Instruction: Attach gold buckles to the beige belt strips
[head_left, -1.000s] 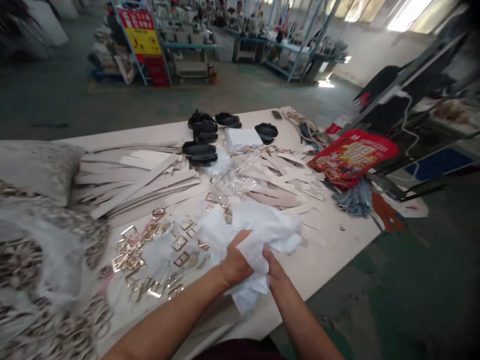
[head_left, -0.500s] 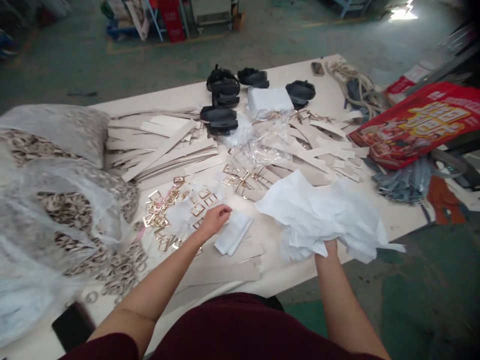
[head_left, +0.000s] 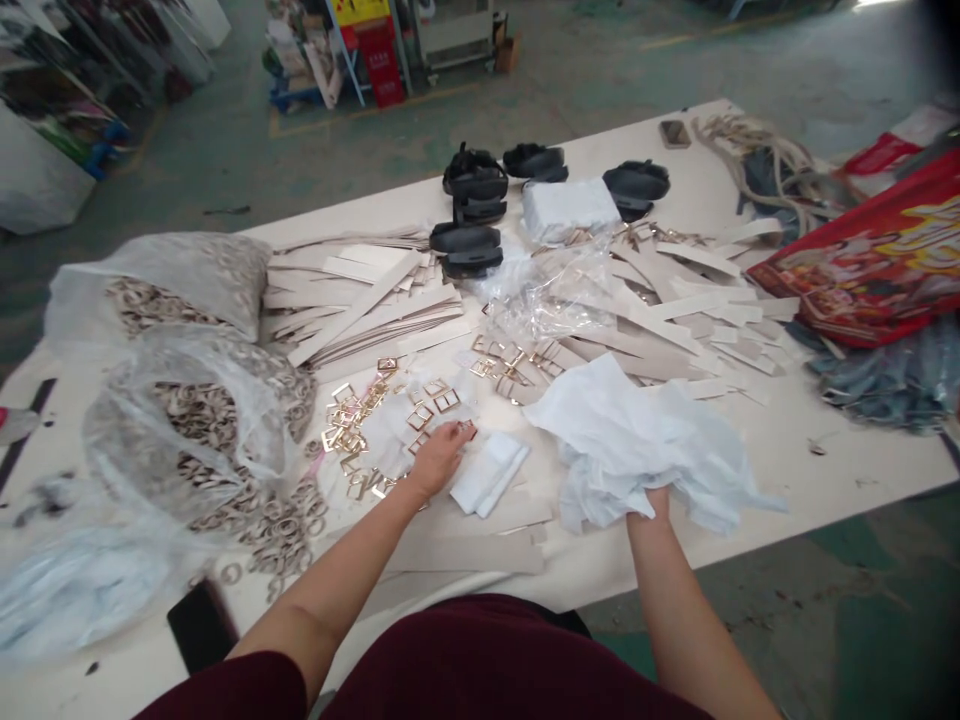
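My left hand [head_left: 439,456] is closed, fingertips together, with something small at the tips that I cannot make out. It hovers by the upper left edge of a folded white sheet [head_left: 491,474], next to loose gold-coloured rectangular buckles [head_left: 355,420]. On the right, a large crumpled white sheet [head_left: 637,430] covers my right hand [head_left: 658,503]. Only the wrist and a little of that hand show beneath it; the fingers are hidden. Further up, strap pieces with buckles [head_left: 514,372] lie between the two hands.
Plastic bags of beige loops [head_left: 202,400] stand left, with a dark phone [head_left: 201,628] below. Pale strips [head_left: 360,300], clear plastic [head_left: 559,295], black sandal-like items [head_left: 476,180] and a white stack [head_left: 570,210] lie across the table. A red bag [head_left: 870,260] is at right.
My view has swung left, so the table appears shifted right. The crumpled sheet has sunk a little around my right hand. My left hand stays beside the folded sheet, fingers still closed.
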